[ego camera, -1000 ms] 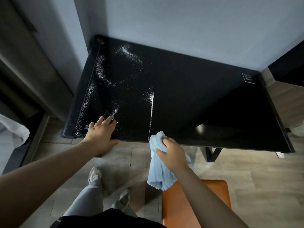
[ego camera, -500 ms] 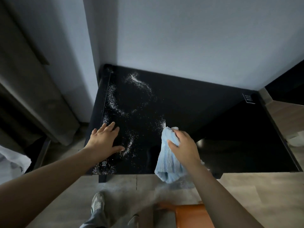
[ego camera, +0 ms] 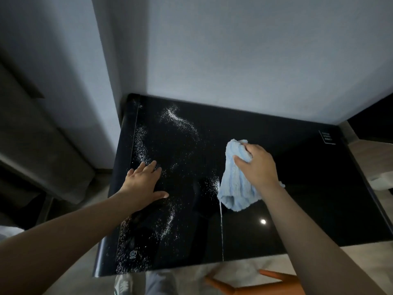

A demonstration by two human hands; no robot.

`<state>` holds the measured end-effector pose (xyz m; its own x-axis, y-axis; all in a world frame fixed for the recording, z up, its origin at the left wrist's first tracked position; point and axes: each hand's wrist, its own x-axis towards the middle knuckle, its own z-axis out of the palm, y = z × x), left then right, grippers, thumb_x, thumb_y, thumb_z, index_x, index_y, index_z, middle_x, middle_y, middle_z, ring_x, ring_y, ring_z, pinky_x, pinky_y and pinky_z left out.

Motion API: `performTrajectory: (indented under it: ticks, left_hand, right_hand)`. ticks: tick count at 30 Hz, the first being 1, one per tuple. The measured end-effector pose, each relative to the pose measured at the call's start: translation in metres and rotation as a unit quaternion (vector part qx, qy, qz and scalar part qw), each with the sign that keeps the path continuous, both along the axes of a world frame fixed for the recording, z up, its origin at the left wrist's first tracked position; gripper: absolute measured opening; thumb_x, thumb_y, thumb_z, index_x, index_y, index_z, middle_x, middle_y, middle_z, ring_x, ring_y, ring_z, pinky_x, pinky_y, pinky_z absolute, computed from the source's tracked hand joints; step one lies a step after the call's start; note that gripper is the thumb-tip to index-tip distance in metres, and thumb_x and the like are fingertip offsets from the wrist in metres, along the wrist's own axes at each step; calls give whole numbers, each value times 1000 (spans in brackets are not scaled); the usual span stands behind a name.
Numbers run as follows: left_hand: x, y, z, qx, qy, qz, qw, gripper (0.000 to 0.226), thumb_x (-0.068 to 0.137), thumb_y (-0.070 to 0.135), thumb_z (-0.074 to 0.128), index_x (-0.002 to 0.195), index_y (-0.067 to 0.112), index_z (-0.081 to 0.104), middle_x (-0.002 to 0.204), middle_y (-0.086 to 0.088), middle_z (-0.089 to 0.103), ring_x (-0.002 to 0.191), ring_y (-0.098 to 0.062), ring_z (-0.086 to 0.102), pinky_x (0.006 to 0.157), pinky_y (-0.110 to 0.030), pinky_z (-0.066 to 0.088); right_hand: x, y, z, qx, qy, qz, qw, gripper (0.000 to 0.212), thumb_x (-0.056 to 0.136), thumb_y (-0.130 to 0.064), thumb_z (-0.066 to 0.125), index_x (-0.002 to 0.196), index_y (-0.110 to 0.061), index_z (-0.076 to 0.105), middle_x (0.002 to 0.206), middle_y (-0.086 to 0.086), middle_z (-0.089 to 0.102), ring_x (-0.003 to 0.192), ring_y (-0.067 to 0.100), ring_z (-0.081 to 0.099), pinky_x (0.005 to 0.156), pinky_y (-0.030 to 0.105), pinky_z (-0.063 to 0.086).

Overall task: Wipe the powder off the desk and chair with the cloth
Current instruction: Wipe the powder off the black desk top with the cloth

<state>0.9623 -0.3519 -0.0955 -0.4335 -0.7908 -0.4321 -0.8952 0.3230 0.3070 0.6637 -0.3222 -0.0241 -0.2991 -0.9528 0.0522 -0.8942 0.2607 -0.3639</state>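
A glossy black desk [ego camera: 297, 220] stands against the wall. White powder [ego camera: 176, 122] is scattered over its left half, with a thin swept line of it running to the front edge. My right hand [ego camera: 258, 167] grips a light blue cloth [ego camera: 238, 188] and holds it on the desk near the middle, just right of the powder. My left hand [ego camera: 146, 182] rests flat on the desk's left part, fingers spread, among the powder. The orange chair [ego camera: 261, 284] shows only partly below the desk's front edge.
A grey wall rises behind the desk, with a corner column at the back left. Dark furniture stands to the left. Wood-look floor and my shoes [ego camera: 125, 286] show under the front edge. A small label [ego camera: 326, 137] sits at the desk's back right corner.
My right hand carried the cloth from the desk's front edge up onto the middle of the desk. My left hand slid further in from the front edge. My view tilted upward.
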Motion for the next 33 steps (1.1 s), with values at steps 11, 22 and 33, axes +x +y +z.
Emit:
performTrajectory:
  ticks: [11,22,33]
  left_hand:
    - [-51,-92,-31,23,-40,23,999,93,85,65,51,154,19,8,161,-2,4,148,-26,1,120,-43,12]
    - [-76,-130,-73,51,-108,52,992,132,58,81,64,149,31,-18,155,-2,-31,144,-38,-20,114,-61,9]
    - [-81,-126,-86,75,-143,47,986,138,56,79,66,148,28,-23,148,-5,-43,140,-42,-28,111,-66,4]
  right_hand:
    - [-55,-176,-27,29,8,60,998,16,85,-30,64,93,-16,63,90,-3,60,82,17,57,69,32,46]
    - [-69,-290,-96,94,26,135,986,28,86,-25,61,113,-17,65,108,5,64,96,25,59,75,34,48]
    - [-71,-317,-153,122,62,152,979,50,92,-42,55,138,-22,49,148,-2,42,128,28,46,97,43,46]
